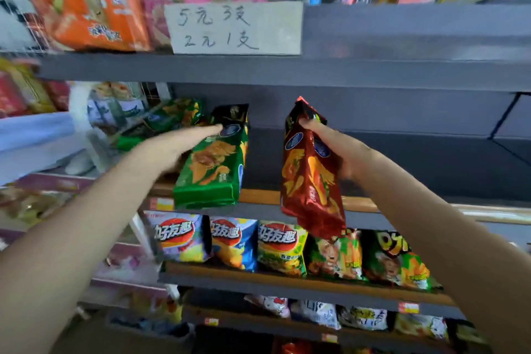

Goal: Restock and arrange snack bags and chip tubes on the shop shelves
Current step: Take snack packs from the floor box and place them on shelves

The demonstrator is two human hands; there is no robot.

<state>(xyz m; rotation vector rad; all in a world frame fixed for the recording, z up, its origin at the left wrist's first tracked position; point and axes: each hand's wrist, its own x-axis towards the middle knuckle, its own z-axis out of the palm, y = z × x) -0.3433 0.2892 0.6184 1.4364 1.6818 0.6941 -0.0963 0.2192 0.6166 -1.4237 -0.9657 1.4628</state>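
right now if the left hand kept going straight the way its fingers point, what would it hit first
The left hand already touches the green chip bag; pushing on would press that bag toward the shelf's grey back panel, though depth is unclear.

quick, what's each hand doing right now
Left hand: open, straight fingers touching the green snack bag.
Right hand: gripping the red snack bag.

Two bare forearms enter from the lower corners of the view. No sleeve shows on either. Left hand (172,149): blurred, no ring, watch or band to be seen at the wrist. Right hand (339,149): likewise unadorned, wrist plain. Nails too small and blurred to describe.
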